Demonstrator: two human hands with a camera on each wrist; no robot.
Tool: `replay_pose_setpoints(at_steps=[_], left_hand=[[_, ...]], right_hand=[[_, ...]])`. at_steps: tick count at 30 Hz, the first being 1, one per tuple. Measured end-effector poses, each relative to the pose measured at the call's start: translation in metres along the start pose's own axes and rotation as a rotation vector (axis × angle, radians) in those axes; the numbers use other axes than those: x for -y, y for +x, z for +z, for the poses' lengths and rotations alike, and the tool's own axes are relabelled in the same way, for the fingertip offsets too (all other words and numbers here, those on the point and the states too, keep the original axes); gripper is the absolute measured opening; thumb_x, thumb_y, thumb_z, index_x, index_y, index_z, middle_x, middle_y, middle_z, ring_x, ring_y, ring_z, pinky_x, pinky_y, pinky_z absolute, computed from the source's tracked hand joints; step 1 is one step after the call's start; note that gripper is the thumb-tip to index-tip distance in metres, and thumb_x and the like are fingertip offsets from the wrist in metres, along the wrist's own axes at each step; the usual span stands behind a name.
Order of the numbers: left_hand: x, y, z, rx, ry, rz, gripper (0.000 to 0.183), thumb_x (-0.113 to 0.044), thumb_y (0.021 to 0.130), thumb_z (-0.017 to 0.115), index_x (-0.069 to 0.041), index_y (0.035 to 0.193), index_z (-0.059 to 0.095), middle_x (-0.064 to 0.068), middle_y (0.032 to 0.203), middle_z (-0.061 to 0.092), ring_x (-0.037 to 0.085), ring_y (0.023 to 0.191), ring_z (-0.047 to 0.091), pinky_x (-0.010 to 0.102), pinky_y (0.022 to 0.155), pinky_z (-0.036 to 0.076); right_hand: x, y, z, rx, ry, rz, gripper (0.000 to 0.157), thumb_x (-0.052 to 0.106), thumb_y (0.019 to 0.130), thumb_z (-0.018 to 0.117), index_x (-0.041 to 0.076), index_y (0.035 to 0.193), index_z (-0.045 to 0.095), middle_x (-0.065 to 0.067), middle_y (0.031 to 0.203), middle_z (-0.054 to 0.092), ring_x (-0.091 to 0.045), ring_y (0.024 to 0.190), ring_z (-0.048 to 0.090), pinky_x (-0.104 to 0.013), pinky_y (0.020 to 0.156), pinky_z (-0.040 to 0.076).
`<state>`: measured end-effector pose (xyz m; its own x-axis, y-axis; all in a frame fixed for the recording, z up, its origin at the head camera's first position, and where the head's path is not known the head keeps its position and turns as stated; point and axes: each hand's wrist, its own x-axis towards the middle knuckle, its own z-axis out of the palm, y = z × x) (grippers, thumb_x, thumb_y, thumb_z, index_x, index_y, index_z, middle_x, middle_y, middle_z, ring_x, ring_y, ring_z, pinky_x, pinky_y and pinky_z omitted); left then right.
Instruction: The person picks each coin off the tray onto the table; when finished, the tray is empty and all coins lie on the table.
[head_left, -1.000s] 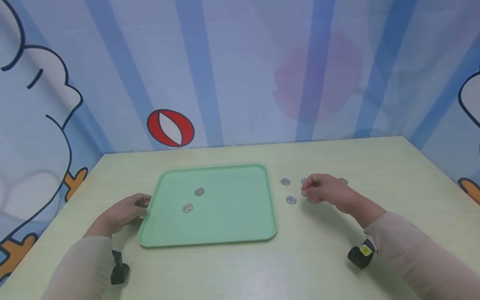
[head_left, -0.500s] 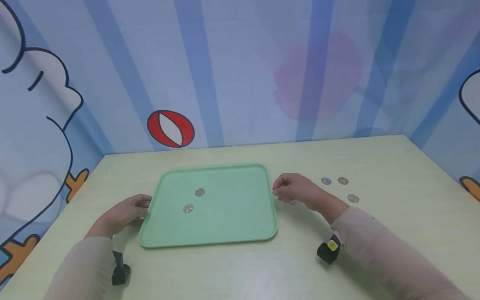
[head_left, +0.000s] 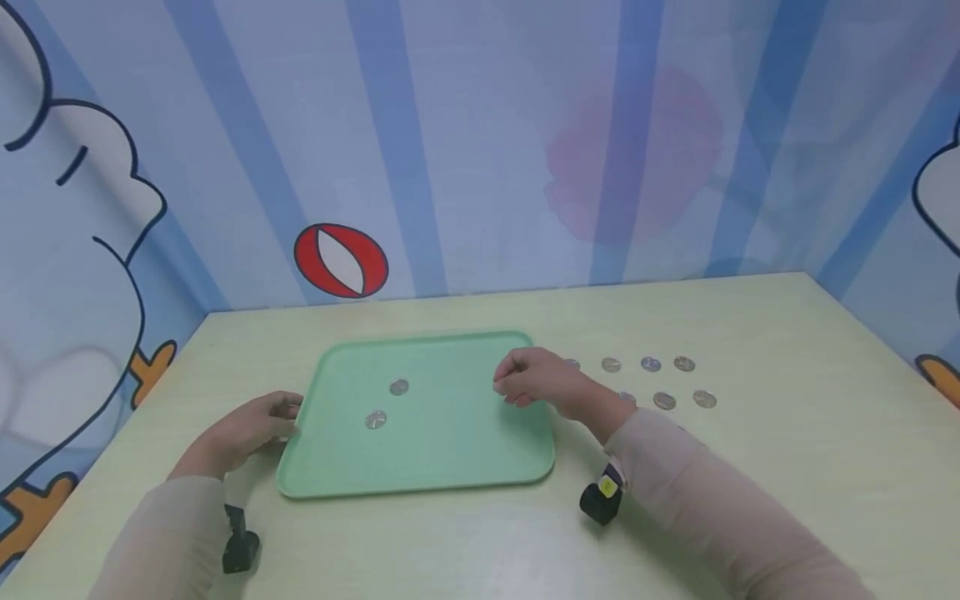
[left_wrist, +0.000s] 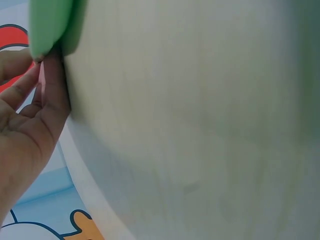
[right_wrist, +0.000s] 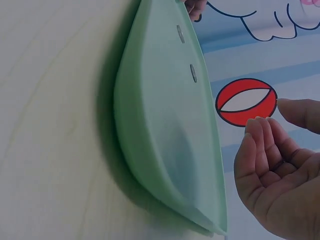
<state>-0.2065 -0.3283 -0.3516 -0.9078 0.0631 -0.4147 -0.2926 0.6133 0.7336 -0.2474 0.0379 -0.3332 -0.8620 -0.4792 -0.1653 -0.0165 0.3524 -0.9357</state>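
Note:
A light green tray (head_left: pixel 450 467) lies on the table with two silver coins on it, a far coin (head_left: pixel 399 387) and a nearer coin (head_left: pixel 376 419). At the tray's left edge, my left hand (head_left: pixel 243 429) holds the rim between thumb and fingers. In the left wrist view the fingers (left_wrist: pixel 50 100) meet the green rim. My right hand (head_left: pixel 543 383) hovers above the tray's right side, its fingers loosely curved. The right wrist view shows a gap between thumb and fingertips, with no coin seen there.
To the tray's right, several coins lie in two rows on the pale table (head_left: pixel 765 467), among them a back-row coin (head_left: pixel 651 364) and a front-row coin (head_left: pixel 704 399). My right forearm covers part of the front row. A printed backdrop (head_left: pixel 495 150) stands behind the table.
My right hand has moved left from above the loose coins to over the tray's right side, uncovering coins behind it. The left hand, the tray and its two coins stay put.

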Motion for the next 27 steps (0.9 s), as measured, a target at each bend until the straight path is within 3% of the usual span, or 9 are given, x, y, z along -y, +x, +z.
replay_pose_setpoints(at_steps=[9, 27], left_hand=[[0.003, 0.002, -0.001, 0.008, 0.000, -0.010, 0.053, -0.001, 0.082, 0.047, 0.007, 0.129, 0.024, 0.027, 0.124, 0.033, 0.037, 0.109, 0.038, 0.048, 0.089, 0.036], [0.004, 0.004, -0.002, -0.003, -0.011, -0.023, 0.055, -0.001, 0.082, 0.046, 0.007, 0.130, 0.022, 0.027, 0.127, 0.029, 0.039, 0.112, 0.035, 0.047, 0.090, 0.036]], right_hand=[[0.005, 0.014, 0.030, 0.048, 0.028, -0.012, 0.013, 0.009, 0.081, 0.055, 0.000, 0.089, 0.054, -0.009, 0.086, 0.056, -0.020, 0.076, 0.056, -0.031, 0.068, 0.049], [0.020, 0.042, 0.073, 0.131, -0.091, -0.005, 0.012, 0.011, 0.079, 0.060, 0.004, 0.087, 0.056, -0.006, 0.082, 0.055, -0.016, 0.070, 0.054, -0.028, 0.062, 0.048]])
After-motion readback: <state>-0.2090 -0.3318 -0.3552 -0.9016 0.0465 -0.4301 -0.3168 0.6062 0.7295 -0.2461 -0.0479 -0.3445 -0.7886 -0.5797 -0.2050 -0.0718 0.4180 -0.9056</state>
